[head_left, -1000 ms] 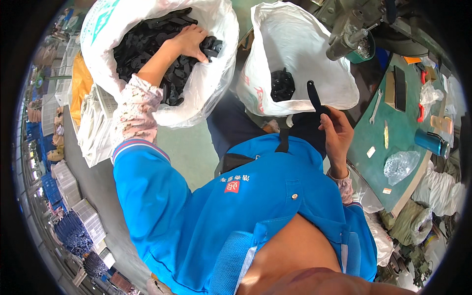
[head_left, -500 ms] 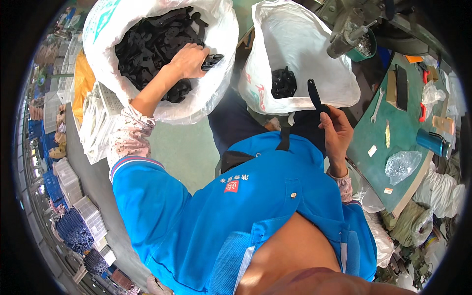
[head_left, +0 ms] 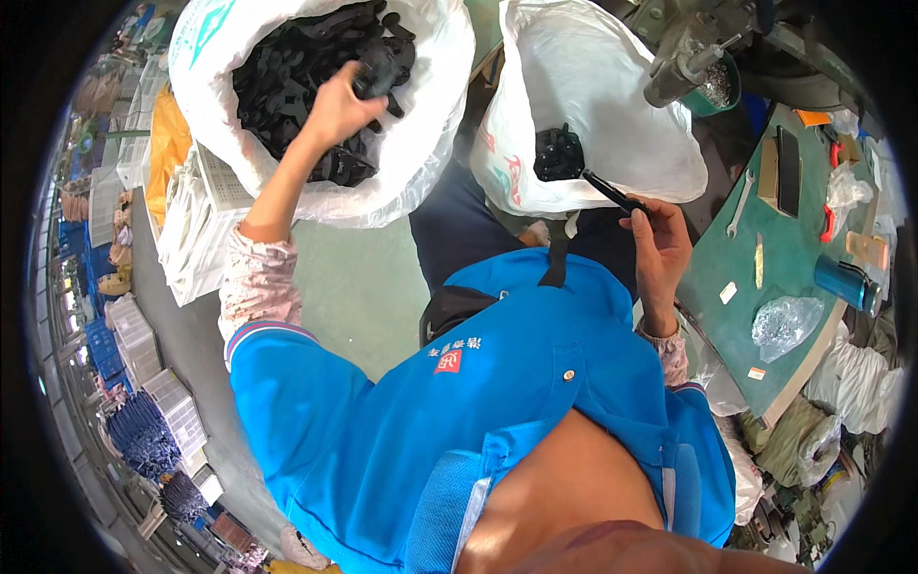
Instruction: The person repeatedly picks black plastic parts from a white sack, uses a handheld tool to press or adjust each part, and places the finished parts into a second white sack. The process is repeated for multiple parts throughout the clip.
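Note:
A white woven sack (head_left: 438, 115) on the left holds a heap of flat black plastic-looking pieces (head_left: 282, 91). Over that heap, my left hand (head_left: 337, 110) is closed on some of these black pieces (head_left: 381, 73), blurred by motion; how many I cannot tell. My right hand (head_left: 662, 239) pinches a long, slim black handle-shaped piece (head_left: 607, 188) between thumb and fingers. It points up and left over the near rim of a second white sack (head_left: 636, 115). Inside that sack lies a small cluster of black pieces (head_left: 557, 155).
Right of the sacks, a green tabletop (head_left: 717, 258) carries a wrench (head_left: 739, 204), a clear plastic bag (head_left: 786, 323) and a blue bottle (head_left: 846, 283). A metal machine part (head_left: 684, 72) juts over the right sack's far edge. White crates (head_left: 196, 258) stand at left.
My left hand has lifted from the sack's right side and moved up and left, with black pieces in it. The piece in my right hand has tipped from upright toward the left.

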The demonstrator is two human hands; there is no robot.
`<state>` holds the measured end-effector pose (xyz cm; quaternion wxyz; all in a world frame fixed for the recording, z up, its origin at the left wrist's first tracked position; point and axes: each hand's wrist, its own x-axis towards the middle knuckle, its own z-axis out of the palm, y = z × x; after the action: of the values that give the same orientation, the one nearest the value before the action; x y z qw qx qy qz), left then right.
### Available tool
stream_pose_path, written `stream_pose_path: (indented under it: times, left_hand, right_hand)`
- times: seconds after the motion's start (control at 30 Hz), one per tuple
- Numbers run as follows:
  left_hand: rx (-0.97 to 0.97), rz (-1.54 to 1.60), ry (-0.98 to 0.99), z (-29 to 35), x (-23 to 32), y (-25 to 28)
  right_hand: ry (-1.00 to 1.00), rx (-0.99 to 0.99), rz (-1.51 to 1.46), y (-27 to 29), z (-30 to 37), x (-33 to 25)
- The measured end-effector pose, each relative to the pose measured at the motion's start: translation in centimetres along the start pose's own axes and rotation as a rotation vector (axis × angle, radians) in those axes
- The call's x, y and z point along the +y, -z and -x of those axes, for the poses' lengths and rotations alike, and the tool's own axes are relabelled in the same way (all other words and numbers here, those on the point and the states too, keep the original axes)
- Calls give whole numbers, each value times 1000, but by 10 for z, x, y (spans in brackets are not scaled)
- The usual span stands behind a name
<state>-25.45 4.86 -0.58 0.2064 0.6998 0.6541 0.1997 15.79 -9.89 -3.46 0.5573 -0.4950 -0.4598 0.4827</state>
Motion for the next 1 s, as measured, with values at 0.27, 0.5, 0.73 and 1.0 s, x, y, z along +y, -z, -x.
stream_pose_path:
  times: [0.27,0.5,0.73,1.0]
  left_hand:
    - [328,1298,334,-28,-39,9]
    - [443,1817,223,-17,-55,-4]
    - [293,1943,140,5,-26,-20]
    - [433,1977,-13,1,-19,-37]
  right_hand:
    - [203,-92,112,-2,-5,4]
    - [-18,-128,-175,-8,-3,0]
    - [49,-294,101,-38,-16,-5]
    - [-477,-502,-488,-112,-62,1]
